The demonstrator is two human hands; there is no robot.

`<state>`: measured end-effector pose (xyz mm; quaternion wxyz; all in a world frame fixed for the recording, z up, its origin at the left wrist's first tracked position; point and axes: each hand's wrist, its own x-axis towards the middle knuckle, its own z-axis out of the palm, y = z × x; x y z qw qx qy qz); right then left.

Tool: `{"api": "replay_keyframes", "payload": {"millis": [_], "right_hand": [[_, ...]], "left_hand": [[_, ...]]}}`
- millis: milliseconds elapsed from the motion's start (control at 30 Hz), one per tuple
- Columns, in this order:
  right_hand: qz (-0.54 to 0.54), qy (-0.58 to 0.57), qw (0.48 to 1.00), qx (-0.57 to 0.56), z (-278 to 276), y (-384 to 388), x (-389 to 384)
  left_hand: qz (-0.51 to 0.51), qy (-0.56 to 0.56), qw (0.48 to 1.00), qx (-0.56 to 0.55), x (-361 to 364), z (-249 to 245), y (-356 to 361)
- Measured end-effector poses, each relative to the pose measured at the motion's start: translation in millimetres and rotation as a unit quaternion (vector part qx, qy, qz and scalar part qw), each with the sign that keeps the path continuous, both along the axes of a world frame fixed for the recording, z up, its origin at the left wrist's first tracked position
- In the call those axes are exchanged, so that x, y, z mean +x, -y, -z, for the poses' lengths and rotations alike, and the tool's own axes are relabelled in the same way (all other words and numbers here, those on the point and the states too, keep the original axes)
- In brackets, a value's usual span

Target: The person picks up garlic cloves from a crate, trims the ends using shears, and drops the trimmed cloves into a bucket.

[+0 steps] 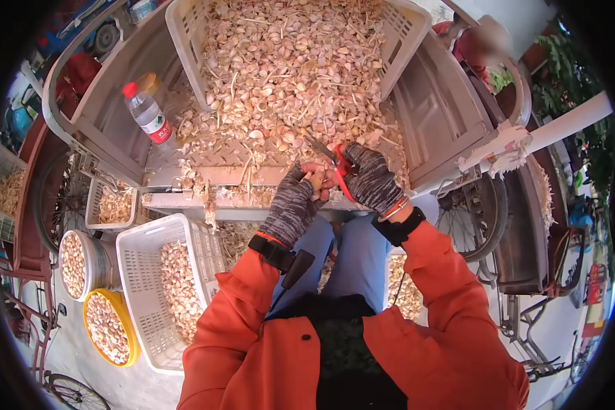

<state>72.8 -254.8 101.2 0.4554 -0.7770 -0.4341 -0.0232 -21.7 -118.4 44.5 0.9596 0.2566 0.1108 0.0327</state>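
Both my hands, in grey fingerless knit gloves, meet over the front edge of the metal cart bed [215, 175]. My right hand [369, 179] is wrapped round red-handled scissors [339, 164], whose blades point up and left toward the heap. My left hand [299, 195] is closed, its fingertips pinching a small pale piece, seemingly a garlic clove [316, 180], beside the scissors. Beyond them, loose garlic cloves [287, 82] with dry stems and skins spill from a white crate [188, 51] lying open toward me.
A red-capped bottle [150, 119] stands at the cart's left. Lower left are a large white basket [140, 273], a yellow tub [133, 328], a white bucket [96, 263] and a small crate [96, 205], all with cloves. A person [468, 51] is at upper right.
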Motion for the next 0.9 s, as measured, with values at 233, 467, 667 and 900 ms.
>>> {"api": "replay_keyframes", "payload": {"millis": [233,467,667,900], "right_hand": [[0.021,0.144,0.979,-0.14,-4.2,39.7,-12.3],[0.006,0.107,0.979,-0.175,0.4,37.9,-19.5],[0.009,0.056,0.981,-0.185,19.8,35.2,-20.2],[0.143,-0.044,0.948,-0.282,26.4,15.8,43.2]], "left_hand": [[-0.037,0.012,0.998,0.043,-21.3,-6.1,-2.1],[-0.041,-0.029,0.991,0.124,-26.8,-2.7,3.0],[-0.088,-0.016,0.974,0.207,-27.7,15.2,3.3],[-0.186,-0.081,0.931,0.304,-88.2,22.0,-75.1]]}}
